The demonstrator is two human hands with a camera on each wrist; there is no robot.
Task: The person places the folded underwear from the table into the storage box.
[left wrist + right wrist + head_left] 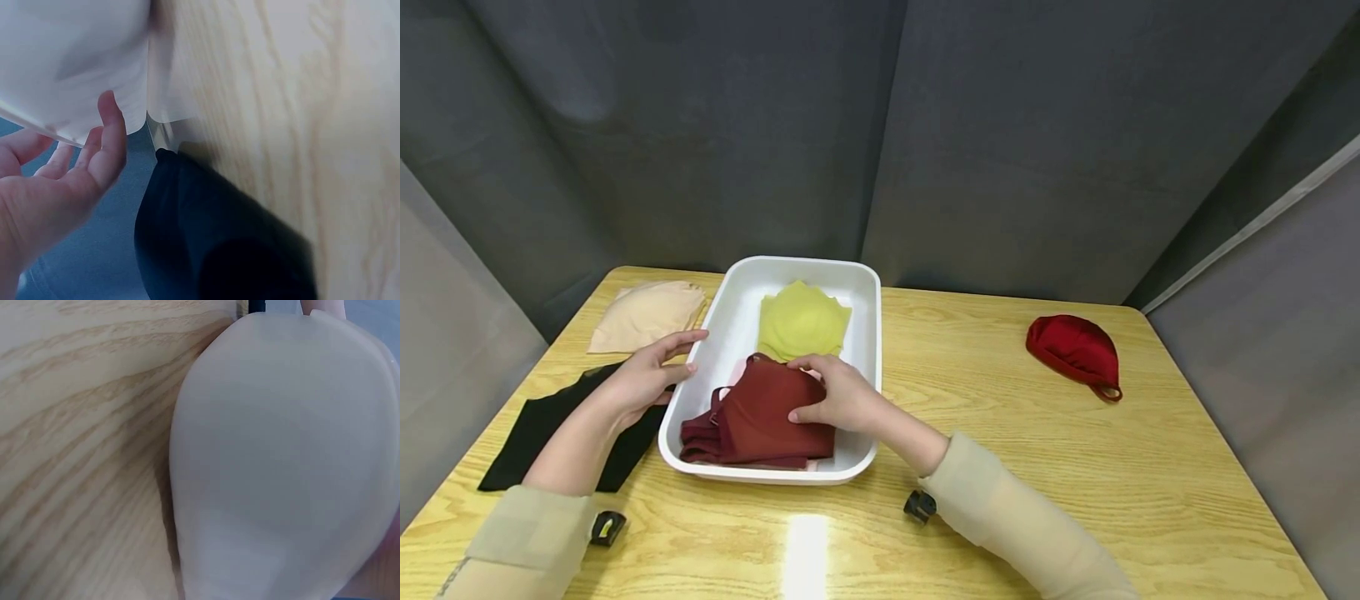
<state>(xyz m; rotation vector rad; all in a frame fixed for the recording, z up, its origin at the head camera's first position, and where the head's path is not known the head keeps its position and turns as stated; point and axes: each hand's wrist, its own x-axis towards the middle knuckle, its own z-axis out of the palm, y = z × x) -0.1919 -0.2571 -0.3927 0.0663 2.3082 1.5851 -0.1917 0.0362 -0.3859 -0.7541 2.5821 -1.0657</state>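
Observation:
A white plastic bin [877,392] stands on the table with a folded dark red bra [760,417] in its near part. My right hand [842,396] rests on the right side of this bra, thumb and fingers spread apart on the fabric. Behind it in the bin lies a yellow-green bra [805,321]. At the bin's left rim is my left hand [643,375], its fingers loosely extended and the fingertips right at the edge. The left wrist view shows that hand [69,181] beside the bin wall [75,62]. Only the bin's outer wall [281,456] fills the right wrist view.
A beige bra [647,315] lies at the back left of the wooden table [970,375]. Black folded fabric [550,425] is under and beside my left forearm. Far to the right sits a shiny red bra [1075,350]. Grey curtains [760,125] hang behind the table.

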